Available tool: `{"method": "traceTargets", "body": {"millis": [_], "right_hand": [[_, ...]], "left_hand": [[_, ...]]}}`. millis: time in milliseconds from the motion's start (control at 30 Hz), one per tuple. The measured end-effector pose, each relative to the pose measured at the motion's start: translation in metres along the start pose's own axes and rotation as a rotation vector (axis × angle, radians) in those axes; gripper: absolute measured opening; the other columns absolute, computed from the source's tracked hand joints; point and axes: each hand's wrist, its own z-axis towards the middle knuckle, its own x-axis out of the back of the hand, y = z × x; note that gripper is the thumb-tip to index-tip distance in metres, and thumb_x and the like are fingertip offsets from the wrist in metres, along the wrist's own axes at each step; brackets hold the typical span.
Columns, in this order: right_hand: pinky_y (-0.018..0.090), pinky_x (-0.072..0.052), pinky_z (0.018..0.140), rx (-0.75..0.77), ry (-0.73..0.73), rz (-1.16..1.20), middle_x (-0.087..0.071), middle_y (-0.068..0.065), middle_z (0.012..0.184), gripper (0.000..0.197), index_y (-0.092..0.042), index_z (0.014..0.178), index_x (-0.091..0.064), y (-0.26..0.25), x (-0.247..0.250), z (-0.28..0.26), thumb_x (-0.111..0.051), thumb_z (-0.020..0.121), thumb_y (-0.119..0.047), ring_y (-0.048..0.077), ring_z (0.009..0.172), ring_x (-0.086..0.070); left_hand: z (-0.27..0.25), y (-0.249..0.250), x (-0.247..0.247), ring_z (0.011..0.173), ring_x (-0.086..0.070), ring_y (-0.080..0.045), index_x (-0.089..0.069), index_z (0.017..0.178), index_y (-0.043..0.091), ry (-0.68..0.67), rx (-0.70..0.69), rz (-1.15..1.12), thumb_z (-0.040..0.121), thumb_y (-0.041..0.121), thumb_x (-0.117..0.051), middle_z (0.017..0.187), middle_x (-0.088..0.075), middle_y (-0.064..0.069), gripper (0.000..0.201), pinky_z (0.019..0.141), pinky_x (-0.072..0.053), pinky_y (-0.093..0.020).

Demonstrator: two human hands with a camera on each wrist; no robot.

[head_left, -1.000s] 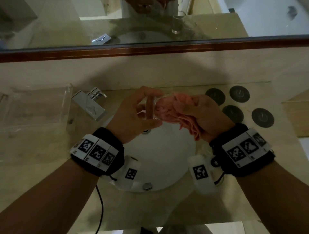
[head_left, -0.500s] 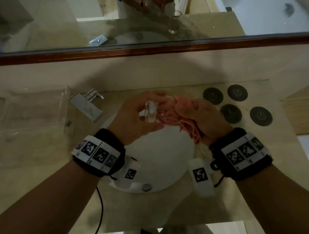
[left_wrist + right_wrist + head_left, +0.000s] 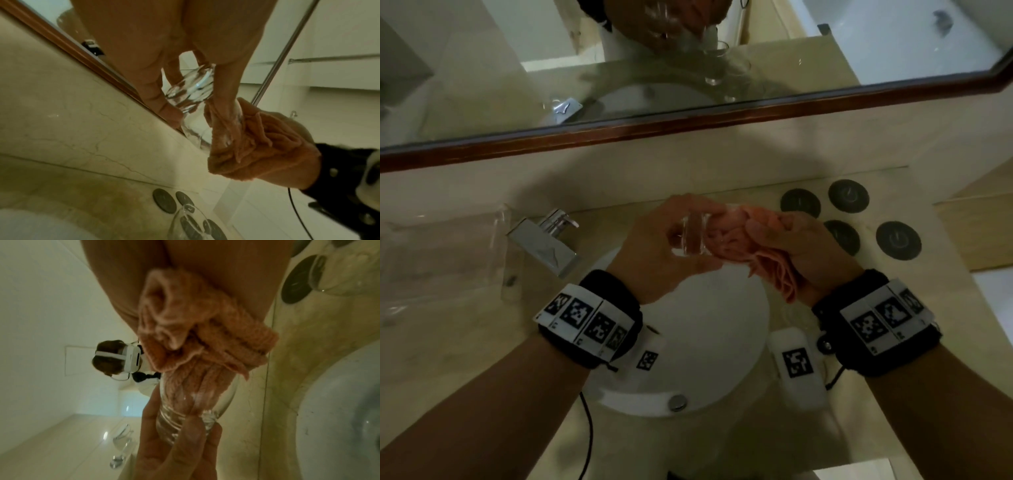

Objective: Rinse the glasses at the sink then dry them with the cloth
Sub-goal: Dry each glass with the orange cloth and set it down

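Note:
Over the white sink point(image 3: 709, 342) my left hand point(image 3: 700, 238) grips a clear glass point(image 3: 688, 240) on its side, thumb below and fingers on top. My right hand point(image 3: 774, 240) holds a bunched pink cloth point(image 3: 732, 240) and pushes it into the glass's mouth. In the left wrist view the glass point(image 3: 191, 97) sits between my fingers with the cloth point(image 3: 257, 146) stuffed in from the right. From the right wrist, the cloth point(image 3: 195, 331) fills the glass point(image 3: 185, 415), and my left hand's fingers point(image 3: 174, 451) wrap its base.
A chrome faucet point(image 3: 544, 243) stands left of the basin, beside a clear plastic tray point(image 3: 441, 260). Several dark round coasters point(image 3: 897, 240) lie on the counter to the right. Another glass point(image 3: 185, 224) stands by them. A mirror point(image 3: 688, 68) runs along the back wall.
Both hands stay over the basin with the same holds. The glass and cloth have shifted slightly between the hands, and the head view has tilted up toward the mirror.

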Motion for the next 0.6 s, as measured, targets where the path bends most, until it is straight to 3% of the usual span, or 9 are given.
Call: {"method": "traceTargets", "body": {"millis": [67, 133, 200, 400, 500, 600], "right_hand": [[0.066, -0.04, 0.095, -0.018, 0.037, 0.09, -0.051, 0.048, 0.125, 0.072, 0.009, 0.12, -0.063, -0.002, 0.009, 0.002, -0.079, 0.077, -0.046, 0.057, 0.103, -0.054], [0.05, -0.054, 0.089, -0.049, 0.048, 0.208, -0.065, 0.031, 0.121, 0.056, 0.004, 0.124, -0.064, -0.005, 0.025, 0.006, -0.06, 0.092, -0.042, 0.04, 0.098, -0.067], [0.038, -0.058, 0.075, -0.069, 0.075, 0.307, -0.075, 0.015, 0.107, 0.048, -0.003, 0.119, -0.068, -0.007, 0.045, 0.012, -0.043, 0.101, -0.041, 0.024, 0.082, -0.073], [0.032, -0.06, 0.063, 0.021, 0.317, 0.437, -0.075, 0.01, 0.089, 0.046, 0.002, 0.123, -0.06, -0.015, 0.093, 0.024, -0.036, 0.106, -0.033, 0.02, 0.07, -0.072], [0.031, -0.06, 0.063, 0.061, 0.426, 0.529, -0.072, 0.011, 0.092, 0.042, 0.001, 0.121, -0.06, -0.014, 0.115, 0.029, -0.036, 0.106, -0.031, 0.021, 0.072, -0.071], [0.036, -0.062, 0.069, 0.104, 0.556, 0.583, -0.07, 0.015, 0.101, 0.046, 0.002, 0.125, -0.058, -0.014, 0.138, 0.036, -0.046, 0.098, -0.032, 0.026, 0.08, -0.071]], "left_hand": [[0.008, 0.001, -0.005, 0.104, -0.069, -0.018, -0.063, 0.124, 0.022, 0.016, 0.007, -0.025, 0.071, 0.011, -0.088, 0.122, -0.064, 0.001, 0.06, 0.091, -0.058, -0.044], [0.02, 0.005, -0.009, 0.101, -0.069, -0.015, -0.064, 0.122, 0.029, 0.032, 0.039, -0.023, 0.071, 0.014, -0.088, 0.118, -0.066, 0.003, 0.058, 0.092, -0.058, -0.043], [0.032, 0.01, -0.011, 0.1, -0.069, -0.01, -0.061, 0.119, 0.036, 0.068, 0.076, -0.032, 0.07, 0.013, -0.087, 0.117, -0.066, 0.011, 0.06, 0.092, -0.058, -0.041], [0.094, 0.012, -0.033, 0.086, -0.07, -0.014, -0.059, 0.108, 0.03, 0.101, 0.119, 0.072, 0.056, 0.021, -0.096, 0.108, -0.068, 0.012, 0.064, 0.074, -0.062, -0.033], [0.13, 0.008, -0.056, 0.081, -0.068, -0.01, -0.062, 0.107, 0.031, 0.056, 0.117, 0.12, 0.054, 0.025, -0.098, 0.102, -0.069, 0.012, 0.064, 0.067, -0.059, -0.024], [0.162, -0.001, -0.08, 0.089, -0.069, -0.009, -0.063, 0.112, 0.035, 0.005, 0.105, 0.182, 0.055, 0.027, -0.098, 0.107, -0.07, 0.014, 0.067, 0.072, -0.058, -0.024]]}}
